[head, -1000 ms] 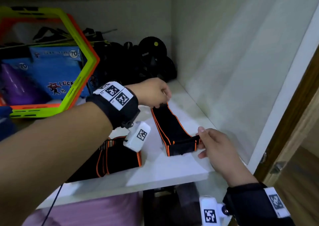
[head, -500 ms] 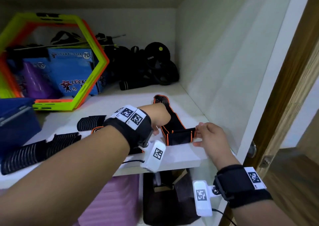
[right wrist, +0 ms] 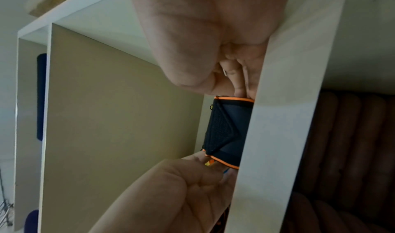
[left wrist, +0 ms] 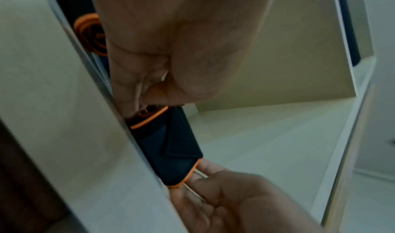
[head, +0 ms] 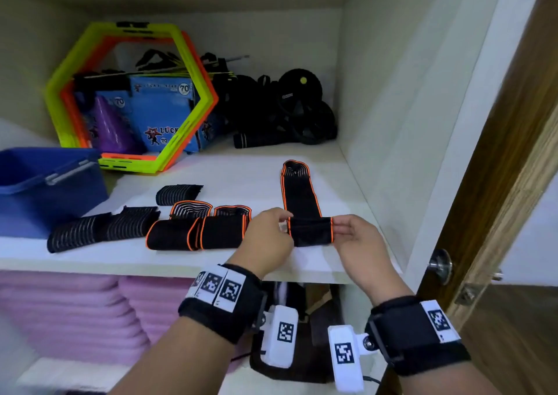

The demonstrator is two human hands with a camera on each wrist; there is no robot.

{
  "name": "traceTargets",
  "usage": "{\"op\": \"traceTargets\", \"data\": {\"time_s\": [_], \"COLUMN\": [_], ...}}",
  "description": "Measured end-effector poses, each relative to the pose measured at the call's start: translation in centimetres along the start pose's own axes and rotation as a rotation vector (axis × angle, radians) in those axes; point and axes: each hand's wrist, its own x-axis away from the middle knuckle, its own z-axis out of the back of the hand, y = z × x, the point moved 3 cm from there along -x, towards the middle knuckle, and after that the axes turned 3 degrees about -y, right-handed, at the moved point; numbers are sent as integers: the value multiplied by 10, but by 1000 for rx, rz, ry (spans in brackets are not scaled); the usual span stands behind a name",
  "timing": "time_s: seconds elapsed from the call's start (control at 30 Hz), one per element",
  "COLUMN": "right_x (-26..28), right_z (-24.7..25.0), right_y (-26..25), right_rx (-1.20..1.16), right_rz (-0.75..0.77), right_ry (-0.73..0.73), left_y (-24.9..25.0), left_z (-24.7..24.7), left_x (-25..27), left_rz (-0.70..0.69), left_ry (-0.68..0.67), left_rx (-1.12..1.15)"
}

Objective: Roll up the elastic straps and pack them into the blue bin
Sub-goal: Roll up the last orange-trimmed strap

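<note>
Near front edge of shelf [head: 211, 180]: black strap [head: 302, 201] with orange trim, near end folded over, tail lying flat toward the back. Left hand [head: 268, 237] pinches the fold's left edge, right hand [head: 359, 240] its right edge; fingers curled on the trim. Looks light, soft, stretchy; likely to spring open unless the roll is held at both edges, as now. Blue bin [head: 45, 183] sits far left. Other straps [head: 196, 231] lie between.

Free shelf [head: 241, 177]: we see bare room behind the straps.
Obstacles: blue bin [head: 45, 195] at left, cabinet wall [head: 392, 123] close at right.
</note>
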Motion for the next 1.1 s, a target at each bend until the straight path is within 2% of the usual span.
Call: {"op": "traceTargets", "data": {"time_s": [0.07, 0.17, 0.27, 0.4, 0.5, 0.7, 0.83, 0.97, 1.1], "right_x": [2, 7, 12, 12, 14, 14, 15, 14, 13], "right_z": [0, 4, 8, 12, 13, 11, 7, 5, 6], "right_y": [-5, -8, -8, -3, -3, -2, -2, -1, 3], "right_rx": [95, 297, 436, 477, 496, 410, 431, 549, 613], "right_rz": [35, 91, 181, 253, 285, 200, 201, 240, 275], "right_ry": [-41, -107, -124, -158, -151, -25, -21, -22, 5], "left_y": [3, 1, -6, -10, -14, -21, -20, -16, -21], "left_z": [0, -2, -4, -7, -4, -13, -15, -11, -14], "left_x": [8, 17, 20, 29, 28, 13, 10, 17, 21], "left_rz": [-78, -110, -150, -203, -163, -66, -32, -106, -224], "left_ry": [-22, -37, -12, -21, -31, 104, 133, 199, 185], "left_rx": [-46, -99, -261, -345, -354, -363, -301, -233, -223]}}
